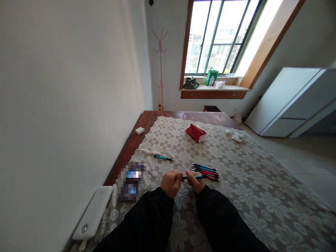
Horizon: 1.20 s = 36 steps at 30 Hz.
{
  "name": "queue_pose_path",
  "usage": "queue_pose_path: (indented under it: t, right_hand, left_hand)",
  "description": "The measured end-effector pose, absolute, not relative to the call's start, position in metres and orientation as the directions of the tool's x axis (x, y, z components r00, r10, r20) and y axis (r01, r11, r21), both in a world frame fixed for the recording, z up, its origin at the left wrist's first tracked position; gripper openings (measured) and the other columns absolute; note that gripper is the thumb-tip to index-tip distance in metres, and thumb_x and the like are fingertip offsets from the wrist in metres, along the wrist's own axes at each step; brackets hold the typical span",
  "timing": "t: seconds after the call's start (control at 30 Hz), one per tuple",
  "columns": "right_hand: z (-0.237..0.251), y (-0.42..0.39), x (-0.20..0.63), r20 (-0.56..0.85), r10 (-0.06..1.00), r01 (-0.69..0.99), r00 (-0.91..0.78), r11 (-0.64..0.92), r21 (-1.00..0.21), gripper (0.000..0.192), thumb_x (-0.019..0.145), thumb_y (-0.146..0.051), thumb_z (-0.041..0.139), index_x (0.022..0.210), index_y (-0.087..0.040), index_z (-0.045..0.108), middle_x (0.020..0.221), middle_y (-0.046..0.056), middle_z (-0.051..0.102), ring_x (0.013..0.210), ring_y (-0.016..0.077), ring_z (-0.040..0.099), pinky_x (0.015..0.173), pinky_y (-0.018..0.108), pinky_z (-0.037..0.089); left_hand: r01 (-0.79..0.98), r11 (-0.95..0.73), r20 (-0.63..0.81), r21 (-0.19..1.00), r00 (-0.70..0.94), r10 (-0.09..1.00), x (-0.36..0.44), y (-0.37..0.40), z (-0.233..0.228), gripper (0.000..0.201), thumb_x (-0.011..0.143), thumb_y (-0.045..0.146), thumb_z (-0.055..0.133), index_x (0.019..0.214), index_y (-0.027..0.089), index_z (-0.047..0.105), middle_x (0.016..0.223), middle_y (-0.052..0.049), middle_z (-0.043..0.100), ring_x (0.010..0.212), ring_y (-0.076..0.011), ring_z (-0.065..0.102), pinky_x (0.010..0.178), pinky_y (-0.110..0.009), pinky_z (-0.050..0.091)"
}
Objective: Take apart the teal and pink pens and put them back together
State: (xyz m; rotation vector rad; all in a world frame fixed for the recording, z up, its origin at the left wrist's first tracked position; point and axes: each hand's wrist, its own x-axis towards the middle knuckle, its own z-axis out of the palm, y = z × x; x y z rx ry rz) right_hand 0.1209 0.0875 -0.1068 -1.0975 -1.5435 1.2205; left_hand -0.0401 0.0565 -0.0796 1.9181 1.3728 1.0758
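Honestly, easy to fumble from here: left hand [171, 182] curled shut round one end of the teal pen [194, 177], right hand [195, 181] pinching the middle, both just above the lace cloth [252, 182] on the worktop [147, 120]. Any twist or tug could pop a part loose, sending it rolling into the row of pens [206, 171] just beyond, or off toward the stray teal pen [163, 158] further back.

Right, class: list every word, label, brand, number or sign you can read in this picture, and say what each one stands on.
None can be read.
Red packet: any print too small to read.
Pixelated item by the left hand: blurred out.
Pens, the one held in both hands and the pile beside the right hand: any markings too small.
Green bag on the windowsill: too far off.
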Motion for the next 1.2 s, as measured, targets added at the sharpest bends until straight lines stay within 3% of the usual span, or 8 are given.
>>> queue_pose_path:
  t: [0.17, 0.27, 0.4, 0.57, 0.7, 0.83, 0.97, 1.2]
  right_hand:
    - [-0.105, 0.087, 0.122, 0.093, 0.963, 0.116, -0.255, 0.126, -0.985, 0.06, 0.088, -0.063, 0.045, 0.046, -0.021, 0.04, 0.041, -0.002, 0.036, 0.04, 0.0106, 0.029, 0.04, 0.026, 0.021]
    - [-0.104, 0.087, 0.122, 0.105, 0.96, 0.124, -0.26, 0.141, -0.982, 0.059, 0.088, -0.062, 0.046, 0.046, -0.021, 0.04, 0.042, -0.002, 0.036, 0.04, 0.0107, 0.029, 0.04, 0.026, 0.023]
    - [-0.104, 0.087, 0.122, 0.14, 0.955, 0.146, -0.26, 0.182, -0.972, 0.053, 0.086, -0.057, 0.053, 0.05, -0.021, 0.043, 0.043, -0.002, 0.04, 0.041, 0.0109, 0.033, 0.042, 0.026, 0.027]
    - [-0.105, 0.086, 0.119, 0.151, 0.971, 0.093, -0.184, 0.17, -0.981, 0.045, 0.085, -0.055, 0.057, 0.058, -0.021, 0.047, 0.045, -0.005, 0.04, 0.04, 0.0093, 0.032, 0.04, 0.022, 0.024]
    - [-0.108, 0.086, 0.117, 0.117, 0.975, 0.03, -0.189, 0.125, -0.992, 0.042, 0.084, -0.054, 0.06, 0.062, -0.02, 0.048, 0.045, -0.006, 0.042, 0.039, 0.0084, 0.033, 0.04, 0.022, 0.025]
    - [-0.109, 0.086, 0.115, 0.113, 0.967, -0.056, -0.226, 0.103, -0.993, 0.038, 0.082, -0.053, 0.063, 0.069, -0.02, 0.05, 0.047, -0.006, 0.044, 0.039, 0.0085, 0.037, 0.041, 0.022, 0.027]
    - [-0.109, 0.084, 0.112, 0.13, 0.977, -0.117, -0.167, 0.111, -0.987, 0.038, 0.078, -0.053, 0.068, 0.079, -0.019, 0.053, 0.056, -0.004, 0.05, 0.046, 0.0107, 0.045, 0.045, 0.024, 0.036]
    - [-0.107, 0.084, 0.112, 0.159, 0.978, -0.182, -0.138, 0.133, -0.974, 0.033, 0.078, -0.047, 0.069, 0.091, -0.018, 0.059, 0.062, -0.002, 0.052, 0.052, 0.0125, 0.048, 0.048, 0.025, 0.039]
  left_hand:
    - [0.459, -0.346, 0.33, 0.819, 0.116, 0.937, -0.039, 0.056, -0.08, 0.022, 0.084, 0.036, 0.062, 0.1, 0.021, 0.063, 0.082, -0.002, 0.067, 0.068, -0.0141, 0.057, 0.063, -0.025, 0.044]
    - [0.494, -0.333, 0.307, 0.803, 0.137, 0.942, -0.039, 0.056, -0.081, 0.015, 0.087, 0.035, 0.058, 0.084, 0.02, 0.063, 0.075, -0.001, 0.065, 0.066, -0.0137, 0.056, 0.063, -0.025, 0.042]
    - [0.537, -0.299, 0.258, 0.789, 0.151, 0.954, -0.04, 0.058, -0.082, 0.042, 0.098, 0.033, 0.037, 0.065, 0.02, 0.06, 0.059, -0.001, 0.058, 0.062, -0.0137, 0.056, 0.062, -0.025, 0.04]
    - [0.448, -0.325, 0.315, 0.833, 0.099, 0.944, -0.039, 0.058, -0.081, 0.02, 0.084, 0.032, 0.062, 0.1, 0.021, 0.061, 0.085, -0.002, 0.068, 0.072, -0.0138, 0.06, 0.066, -0.024, 0.044]
    - [0.469, -0.3, 0.28, 0.831, 0.114, 0.953, -0.039, 0.057, -0.079, 0.014, 0.088, 0.032, 0.057, 0.084, 0.021, 0.064, 0.073, 0.0, 0.066, 0.069, -0.0134, 0.059, 0.064, -0.023, 0.043]
    - [0.525, -0.285, 0.256, 0.802, 0.13, 0.958, -0.04, 0.058, -0.077, 0.042, 0.097, 0.036, 0.04, 0.065, 0.02, 0.061, 0.057, 0.0, 0.06, 0.063, -0.0133, 0.057, 0.062, -0.023, 0.04]
    - [0.529, -0.269, 0.25, 0.805, 0.108, 0.962, -0.041, 0.059, -0.078, 0.049, 0.099, 0.037, 0.035, 0.06, 0.02, 0.06, 0.053, 0.0, 0.057, 0.061, -0.0134, 0.057, 0.061, -0.023, 0.04]
    - [0.476, -0.239, 0.254, 0.846, 0.034, 0.967, -0.039, 0.059, -0.078, 0.022, 0.087, 0.039, 0.059, 0.102, 0.023, 0.061, 0.078, 0.001, 0.068, 0.062, -0.0123, 0.055, 0.059, -0.023, 0.041]
